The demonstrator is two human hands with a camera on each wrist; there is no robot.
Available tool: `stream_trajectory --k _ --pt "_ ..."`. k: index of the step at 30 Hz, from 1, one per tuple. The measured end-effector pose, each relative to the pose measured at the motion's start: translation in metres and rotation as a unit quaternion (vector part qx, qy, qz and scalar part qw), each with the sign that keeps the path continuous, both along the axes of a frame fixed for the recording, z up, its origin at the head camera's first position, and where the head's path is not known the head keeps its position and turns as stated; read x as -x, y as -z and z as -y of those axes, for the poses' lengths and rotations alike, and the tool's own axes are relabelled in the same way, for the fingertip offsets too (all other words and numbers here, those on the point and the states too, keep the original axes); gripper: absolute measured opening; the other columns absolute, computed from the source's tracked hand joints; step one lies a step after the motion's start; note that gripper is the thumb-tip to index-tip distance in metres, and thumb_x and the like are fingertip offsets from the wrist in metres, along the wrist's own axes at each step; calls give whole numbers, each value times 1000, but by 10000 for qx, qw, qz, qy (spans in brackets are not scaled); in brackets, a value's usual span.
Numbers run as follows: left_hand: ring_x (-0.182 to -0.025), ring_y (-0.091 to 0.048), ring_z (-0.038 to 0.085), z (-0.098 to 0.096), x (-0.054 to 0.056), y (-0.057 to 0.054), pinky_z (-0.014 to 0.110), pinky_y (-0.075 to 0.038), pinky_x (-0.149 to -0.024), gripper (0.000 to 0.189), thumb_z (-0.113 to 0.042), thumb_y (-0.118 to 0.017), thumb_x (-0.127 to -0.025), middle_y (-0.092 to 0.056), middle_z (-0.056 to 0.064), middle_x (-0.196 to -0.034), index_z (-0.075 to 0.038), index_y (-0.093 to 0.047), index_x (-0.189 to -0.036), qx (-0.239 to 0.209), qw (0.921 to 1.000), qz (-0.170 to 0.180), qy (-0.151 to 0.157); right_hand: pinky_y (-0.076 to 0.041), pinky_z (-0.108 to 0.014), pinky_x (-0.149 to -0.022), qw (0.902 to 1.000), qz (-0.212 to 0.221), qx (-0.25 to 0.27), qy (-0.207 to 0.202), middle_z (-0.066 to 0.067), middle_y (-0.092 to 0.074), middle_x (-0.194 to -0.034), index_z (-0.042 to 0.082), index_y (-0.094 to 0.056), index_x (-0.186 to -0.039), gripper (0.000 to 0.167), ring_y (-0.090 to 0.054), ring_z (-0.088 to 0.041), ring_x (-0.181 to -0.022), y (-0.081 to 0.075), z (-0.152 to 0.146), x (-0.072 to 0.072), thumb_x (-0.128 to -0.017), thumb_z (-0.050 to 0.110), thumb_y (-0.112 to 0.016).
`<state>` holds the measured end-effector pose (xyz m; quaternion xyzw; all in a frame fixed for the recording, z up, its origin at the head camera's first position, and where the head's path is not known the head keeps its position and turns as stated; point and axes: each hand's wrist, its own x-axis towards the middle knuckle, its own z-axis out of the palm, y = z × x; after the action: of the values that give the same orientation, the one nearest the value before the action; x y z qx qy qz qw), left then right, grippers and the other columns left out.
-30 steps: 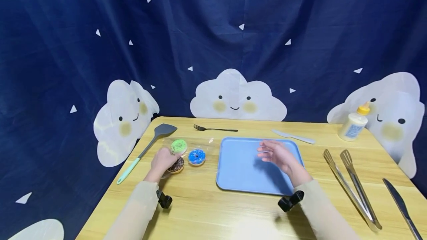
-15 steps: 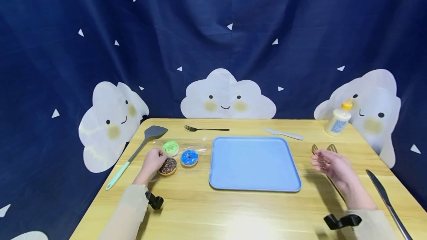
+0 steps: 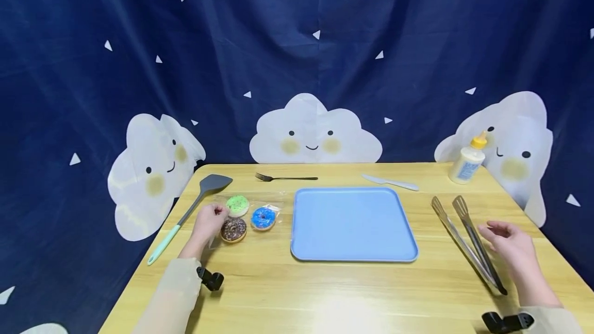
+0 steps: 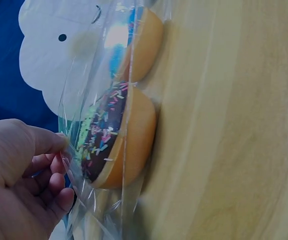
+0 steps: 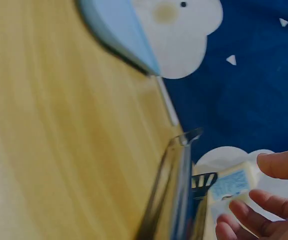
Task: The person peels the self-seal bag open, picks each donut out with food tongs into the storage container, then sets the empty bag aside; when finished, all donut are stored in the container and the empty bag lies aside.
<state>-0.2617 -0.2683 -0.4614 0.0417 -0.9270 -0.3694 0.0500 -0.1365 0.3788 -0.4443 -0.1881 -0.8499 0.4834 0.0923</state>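
Note:
My left hand point(image 3: 210, 222) pinches the edge of a clear plastic bag point(image 4: 73, 170) between thumb and curled fingers. Inside the bag lie a chocolate donut point(image 3: 233, 230) with sprinkles, a green donut point(image 3: 237, 205) and a blue donut point(image 3: 263, 218); the chocolate one is nearest the fingers. On the right, my right hand point(image 3: 512, 246) hovers beside the metal tongs point(image 3: 468, 241), apart from them, with loosely bent fingers and nothing held. In the right wrist view the tongs point(image 5: 171, 190) stand left of the fingers.
A blue tray point(image 3: 354, 226) lies mid-table. Behind it are a black fork point(image 3: 287, 178) and a pale knife point(image 3: 390, 182). A spatula point(image 3: 190, 215) lies far left. A white bottle point(image 3: 466, 164) with a yellow cap stands at the back right.
My right hand has moved from above the tray, over the tongs, to their right side. My left hand stays at the bag and has drawn slightly left from the donuts.

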Motion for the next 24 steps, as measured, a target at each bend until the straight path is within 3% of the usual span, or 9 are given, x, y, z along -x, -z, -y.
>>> stream_trajectory --k 2,4,6,8,10,15,18,22,24 --pt "-74 -53 21 1 1 -1 30 -44 -66 18 -14 -56 -88 -60 9 -79 1 -64 -86 -116 9999 -54 -17 -44 -17 -56 9990 262 -371 13 -12 -62 -91 -16 -40 -126 64 -46 6 -69 2 0 1 -89 32 -60" --pt "-74 -54 21 2 1 -2 30 -44 -66 19 -14 -57 -88 -61 9 -79 2 -66 -89 -258 9996 -125 -42 -45 -21 -59 9970 558 -529 -39 -32 -53 -108 -17 -36 -129 69 -52 -5 -73 4 0 3 -89 34 -60" --pt "-75 -53 20 4 0 -3 29 -44 -67 20 -13 -57 -88 -60 9 -80 3 -67 -91 -478 9987 -168 -63 -47 -30 -67 9948 834 -565 -157 -40 -42 -121 -17 -32 -131 73 -56 -24 -83 7 0 6 -89 37 -59" --pt "-76 -52 20 5 -1 -3 28 -44 -67 20 -13 -58 -88 -60 9 -82 4 -67 -93 -750 9969 -209 -107 -47 -42 -76 9923 1077 -549 -277 -42 -37 -125 -18 -27 -132 78 -53 -42 -95 10 0 8 -88 38 -59" --pt "-77 -52 19 6 -2 -4 27 -44 -67 20 -12 -59 -88 -60 10 -83 5 -67 -94 -984 9948 -237 -131 -43 -50 -80 9901 1233 -555 -385 -43 -32 -128 -18 -24 -134 83 -41 -52 -108 13 1 10 -87 40 -61" --pt "-76 -52 14 8 -3 -7 22 -44 -65 23 -15 -62 -89 -63 12 -90 6 -66 -97 -1280 9913 -209 -242 -45 -49 -77 9875 1356 -440 -674 -45 -26 -127 -20 -19 -134 93 -38 -54 -108 20 3 14 -82 40 -67" --pt "-74 -53 11 9 -3 -9 21 -47 -64 26 -16 -62 -89 -63 11 -93 7 -64 -100 -1568 9872 -46 -299 -43 -54 -80 9853 1389 -512 -849 -46 -23 -127 -21 -14 -134 98 -35 -57 -109 22 6 15 -80 38 -71" --pt "-71 -56 9 12 -3 -11 24 -51 -64 27 -13 -62 -89 -63 9 -88 10 -62 -103 -1997 9795 149 -221 -36 -61 -86 9837 1371 -693 -936 -46 -21 -126 -23 -11 -133 100 -31 -59 -110 21 10 17 -77 30 -74" --pt "-70 -57 11 13 -3 -11 26 -52 -64 26 -13 -62 -89 -63 7 -84 9 -62 -102 -2068 9780 211 -185 -39 -59 -82 9834 1335 -824 -914 -45 -28 -121 -23 -12 -133 96 -36 -56 -105 21 11 17 -77 26 -74"
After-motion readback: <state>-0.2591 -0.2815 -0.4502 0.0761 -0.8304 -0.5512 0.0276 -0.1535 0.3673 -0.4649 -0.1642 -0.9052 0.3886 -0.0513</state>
